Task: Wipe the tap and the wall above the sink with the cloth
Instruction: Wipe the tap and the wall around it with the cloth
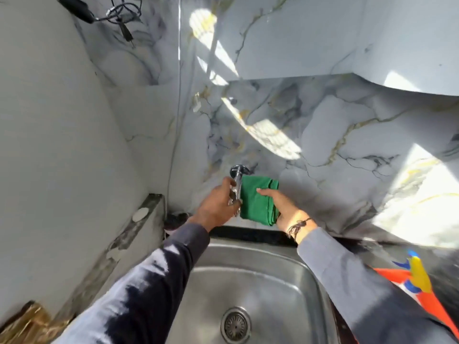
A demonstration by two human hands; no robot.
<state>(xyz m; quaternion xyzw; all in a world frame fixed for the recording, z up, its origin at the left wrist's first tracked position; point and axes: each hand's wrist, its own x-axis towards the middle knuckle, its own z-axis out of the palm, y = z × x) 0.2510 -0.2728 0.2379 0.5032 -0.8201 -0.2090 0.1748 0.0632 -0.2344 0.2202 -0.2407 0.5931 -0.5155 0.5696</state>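
Observation:
A chrome tap (238, 178) juts from the marbled wall (323, 135) above a steel sink (248, 289). My left hand (218, 207) is closed around the tap's body. A folded green cloth (255, 202) lies flat against the wall just right of the tap. My right hand (280, 207) presses the cloth to the wall with fingers stretched out over it. The tap's spout is hidden behind my left hand.
A grey ledge (139, 224) with a round white object (139, 214) runs along the left wall. A black cable and plug (116, 18) hang at the top left. A red, yellow and blue object (419, 281) lies on the dark counter at the right.

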